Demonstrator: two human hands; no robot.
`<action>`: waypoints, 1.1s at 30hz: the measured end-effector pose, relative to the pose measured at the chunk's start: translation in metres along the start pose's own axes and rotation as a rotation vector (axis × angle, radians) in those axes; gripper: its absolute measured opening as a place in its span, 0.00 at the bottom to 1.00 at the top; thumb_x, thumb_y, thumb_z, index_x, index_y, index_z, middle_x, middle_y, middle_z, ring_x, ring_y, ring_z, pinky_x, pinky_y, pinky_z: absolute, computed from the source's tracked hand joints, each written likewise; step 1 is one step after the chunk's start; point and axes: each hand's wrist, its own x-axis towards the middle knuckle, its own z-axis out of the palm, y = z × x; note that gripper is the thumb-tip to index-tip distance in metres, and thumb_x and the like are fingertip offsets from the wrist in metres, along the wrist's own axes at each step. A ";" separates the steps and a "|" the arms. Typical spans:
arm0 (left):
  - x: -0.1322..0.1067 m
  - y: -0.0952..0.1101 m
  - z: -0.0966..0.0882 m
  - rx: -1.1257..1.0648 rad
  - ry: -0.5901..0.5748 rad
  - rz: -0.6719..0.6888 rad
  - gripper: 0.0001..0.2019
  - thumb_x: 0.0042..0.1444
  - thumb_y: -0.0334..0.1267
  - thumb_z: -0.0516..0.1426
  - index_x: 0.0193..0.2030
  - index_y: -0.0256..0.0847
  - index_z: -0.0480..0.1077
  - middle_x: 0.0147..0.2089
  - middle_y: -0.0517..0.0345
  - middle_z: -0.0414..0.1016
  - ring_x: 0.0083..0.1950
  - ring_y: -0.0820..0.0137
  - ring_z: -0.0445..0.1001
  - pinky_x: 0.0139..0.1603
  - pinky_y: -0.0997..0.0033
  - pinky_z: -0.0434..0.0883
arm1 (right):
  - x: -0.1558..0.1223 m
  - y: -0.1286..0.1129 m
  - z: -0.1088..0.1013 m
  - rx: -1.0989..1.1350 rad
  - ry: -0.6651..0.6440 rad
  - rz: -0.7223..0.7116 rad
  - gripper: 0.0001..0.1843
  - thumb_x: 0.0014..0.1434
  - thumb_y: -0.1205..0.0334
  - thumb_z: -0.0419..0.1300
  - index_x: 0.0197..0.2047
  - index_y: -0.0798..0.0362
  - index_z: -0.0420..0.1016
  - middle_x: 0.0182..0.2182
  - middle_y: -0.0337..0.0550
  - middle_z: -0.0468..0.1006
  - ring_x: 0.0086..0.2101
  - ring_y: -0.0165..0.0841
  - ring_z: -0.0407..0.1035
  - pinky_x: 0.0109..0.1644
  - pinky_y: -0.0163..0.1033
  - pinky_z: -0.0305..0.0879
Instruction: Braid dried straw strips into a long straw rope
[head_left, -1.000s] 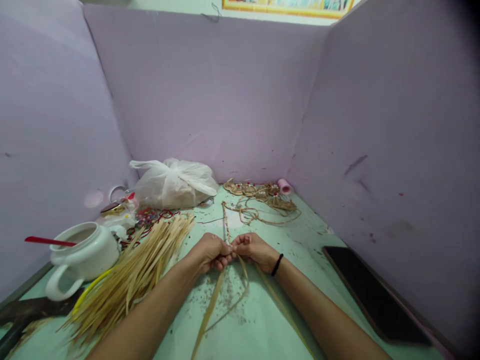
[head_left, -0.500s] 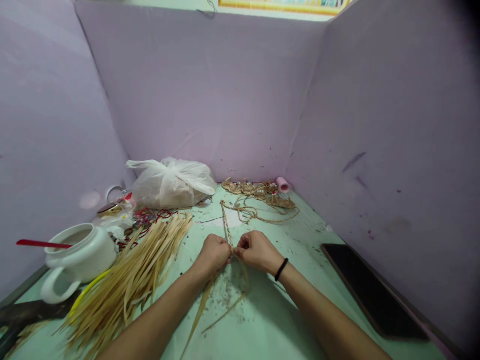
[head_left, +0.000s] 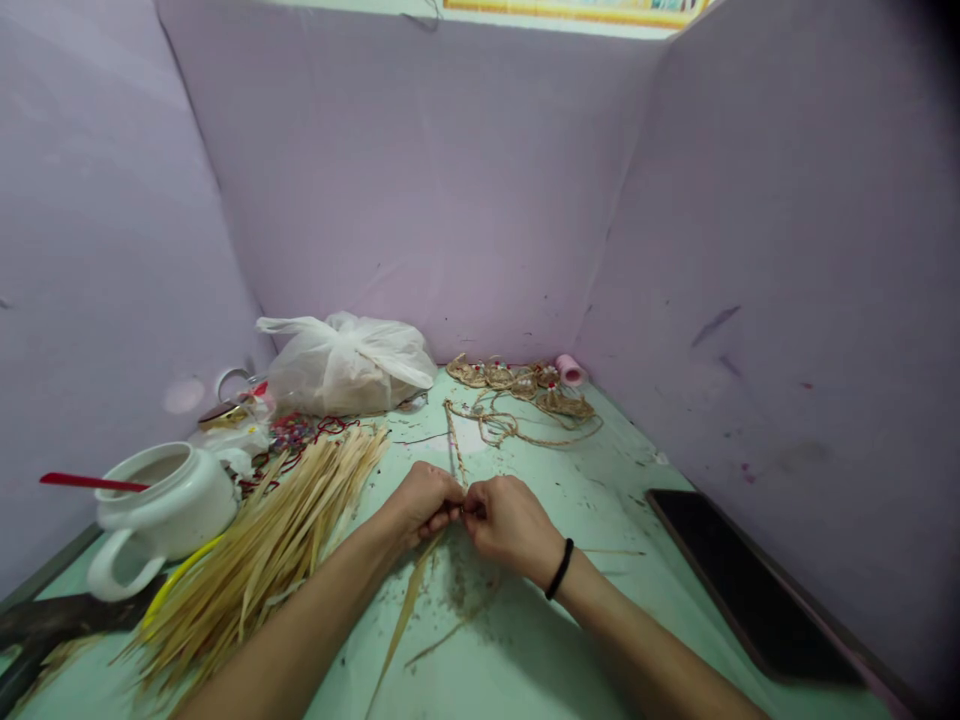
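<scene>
A thin braided straw cord (head_left: 456, 442) runs from the back of the table towards me and ends between my two hands. My left hand (head_left: 429, 500) is closed, thumb and fingers pinching the near end of the braid. Right against it, my right hand (head_left: 504, 518) pinches at the same spot, with a black band on its wrist. Loose straw strands (head_left: 409, 608) trail from beneath my left hand towards the front. One thin strand (head_left: 611, 552) sticks out to the right behind my right wrist. My fingertips hide the crossing of the strands.
On the left lie a bundle of straw strips (head_left: 277, 550), a white pot (head_left: 169, 510) with a red stick, and dark scissors (head_left: 75, 615). A plastic bag (head_left: 349, 365), woven straw pieces (head_left: 510, 375) and a pink spool (head_left: 571, 370) stand at the back. A phone (head_left: 742, 580) rests right.
My right hand has turned and closed in against my left at the braid. A strand that curved down below the hands now points out to the right.
</scene>
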 end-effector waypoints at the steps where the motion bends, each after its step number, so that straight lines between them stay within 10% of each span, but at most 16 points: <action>1: 0.000 0.001 -0.001 0.010 -0.016 -0.009 0.04 0.34 0.33 0.51 0.15 0.36 0.61 0.10 0.64 0.57 0.09 0.81 0.49 0.09 0.79 0.42 | 0.002 0.003 -0.001 0.048 -0.043 -0.008 0.07 0.44 0.67 0.55 0.20 0.55 0.74 0.17 0.43 0.73 0.19 0.27 0.59 0.23 0.33 0.45; 8: -0.001 0.003 -0.004 0.007 -0.052 -0.002 0.05 0.33 0.34 0.53 0.16 0.37 0.60 0.11 0.66 0.57 0.08 0.83 0.47 0.09 0.79 0.40 | 0.016 0.017 -0.017 0.874 -0.093 0.438 0.08 0.49 0.65 0.54 0.22 0.57 0.65 0.18 0.41 0.70 0.19 0.24 0.61 0.24 0.30 0.58; 12: 0.001 0.000 -0.006 0.013 -0.085 0.023 0.04 0.35 0.35 0.53 0.17 0.36 0.62 0.12 0.66 0.57 0.09 0.83 0.47 0.10 0.79 0.40 | 0.013 0.009 -0.012 1.219 -0.357 0.529 0.03 0.49 0.71 0.53 0.24 0.58 0.64 0.20 0.41 0.70 0.19 0.24 0.63 0.27 0.31 0.63; 19: 0.004 -0.001 -0.009 0.086 -0.111 0.058 0.02 0.33 0.31 0.51 0.17 0.36 0.62 0.11 0.65 0.58 0.09 0.82 0.47 0.11 0.79 0.41 | 0.014 0.009 0.005 0.919 -0.262 0.518 0.11 0.44 0.72 0.52 0.14 0.56 0.58 0.07 0.29 0.51 0.09 0.18 0.39 0.12 0.28 0.32; 33: -0.028 0.018 0.007 0.826 0.180 0.047 0.05 0.37 0.32 0.53 0.19 0.35 0.69 0.19 0.53 0.67 0.24 0.68 0.66 0.22 0.75 0.55 | 0.015 0.017 0.021 0.935 -0.259 0.448 0.08 0.38 0.69 0.50 0.12 0.54 0.56 0.06 0.28 0.48 0.09 0.19 0.38 0.14 0.31 0.30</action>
